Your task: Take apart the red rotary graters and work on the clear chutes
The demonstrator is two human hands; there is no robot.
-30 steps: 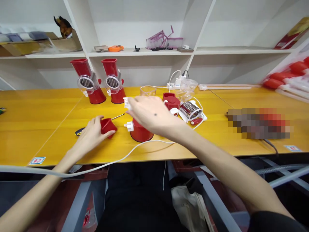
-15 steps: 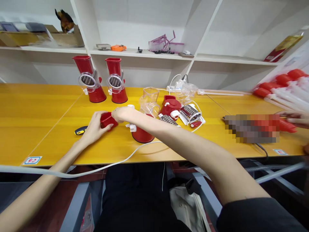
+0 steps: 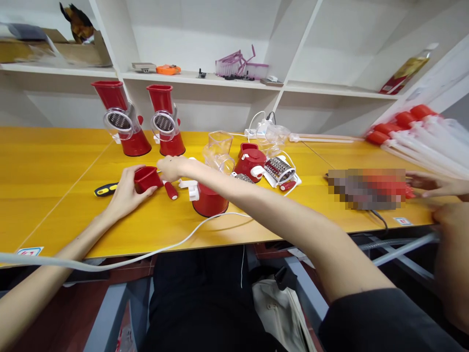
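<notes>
Currently, the red cup (image 3: 145,180) is gripped by the left hand (image 3: 128,191), thumb along the near side; whether it's resting on the worktop (image 3: 54,186) can't be told. Right hand (image 3: 173,168) is curled just beside the cup's right rim; fingertips are hidden, so its grip can't be told. Red handle (image 3: 170,190) is seen jutting out below it. Right side is tight: red base (image 3: 210,200) is partly covered by the right forearm, clear chute (image 3: 220,146) is stood behind. Screwdriver handle (image 3: 106,189) is laid just left of the left hand; more room is offered beyond it. Worktop's front edge is crossed by a white cable (image 3: 98,268), looped near the base.
</notes>
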